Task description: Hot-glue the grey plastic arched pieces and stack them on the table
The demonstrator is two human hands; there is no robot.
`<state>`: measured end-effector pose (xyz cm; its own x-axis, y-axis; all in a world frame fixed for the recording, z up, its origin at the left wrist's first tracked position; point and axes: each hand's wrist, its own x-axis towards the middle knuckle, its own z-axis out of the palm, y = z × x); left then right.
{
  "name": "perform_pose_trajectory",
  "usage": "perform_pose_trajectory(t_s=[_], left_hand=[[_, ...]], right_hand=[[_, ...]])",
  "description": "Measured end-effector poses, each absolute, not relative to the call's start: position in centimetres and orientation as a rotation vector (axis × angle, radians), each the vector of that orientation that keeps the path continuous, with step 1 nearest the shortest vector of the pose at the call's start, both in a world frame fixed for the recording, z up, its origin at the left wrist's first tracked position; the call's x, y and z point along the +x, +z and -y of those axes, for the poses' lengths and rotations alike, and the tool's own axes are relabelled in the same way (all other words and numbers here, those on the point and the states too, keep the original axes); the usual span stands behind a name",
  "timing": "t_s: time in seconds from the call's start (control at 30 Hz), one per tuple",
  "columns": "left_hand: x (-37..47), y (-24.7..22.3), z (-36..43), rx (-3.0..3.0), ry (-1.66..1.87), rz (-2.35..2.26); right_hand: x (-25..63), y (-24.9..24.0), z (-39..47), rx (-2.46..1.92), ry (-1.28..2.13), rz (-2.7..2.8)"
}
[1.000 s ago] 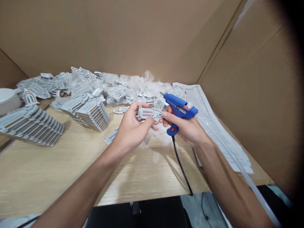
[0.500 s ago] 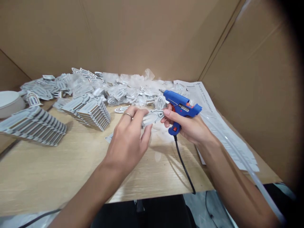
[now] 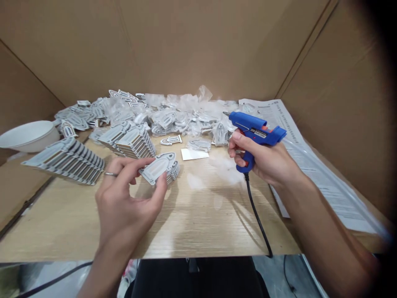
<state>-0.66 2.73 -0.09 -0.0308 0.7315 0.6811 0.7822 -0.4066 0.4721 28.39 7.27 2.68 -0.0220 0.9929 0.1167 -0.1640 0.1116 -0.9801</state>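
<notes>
Between thumb and fingers, my left hand (image 3: 130,194) grips a flat grey-and-white arch-shaped piece (image 3: 159,166) at the top of a short stack of like pieces (image 3: 174,173). Whether it rests fully on that stack I cannot tell. My right hand (image 3: 263,157) is wrapped round the handle of a blue hot glue gun (image 3: 248,124), its nozzle pointing up and left, above the table. A clear glue stick (image 3: 335,176) trails from the gun's rear, and a black cord hangs from its handle.
Taller stacks of arch pieces (image 3: 72,161) (image 3: 136,142) stand at left, near a white bowl (image 3: 34,136). Loose and bagged pieces (image 3: 167,118) heap along the cardboard back wall (image 3: 192,45). A white card (image 3: 194,155) lies mid-table; printed sheets (image 3: 310,165) lie at right.
My left hand has moved left and down with the arch piece, from beside the glue gun to the short stack. My right hand, still holding the gun, has parted from the piece.
</notes>
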Motion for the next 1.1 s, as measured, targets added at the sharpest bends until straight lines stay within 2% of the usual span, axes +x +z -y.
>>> perform_pose_trajectory(t_s=[0.4,0.7,0.9,1.1], left_hand=[[1.4,-0.4,-1.4,-2.178,-1.644,1.631],[5.4,0.1,-0.8,-2.354,-2.107,1.649],[6.7,0.2,-1.2,-2.394,-2.656,2.068],[7.4,0.6,-1.7,-2.254,-3.085,2.092]], right_hand=[[28.4,2.3,-6.7,-1.086,1.102,1.388],[26.9,2.6,-5.0,-1.058,1.137,1.484],[27.0,2.8,-5.1,-1.001,1.148,1.458],[26.8,3.3,-4.8,-0.980,1.134,1.443]])
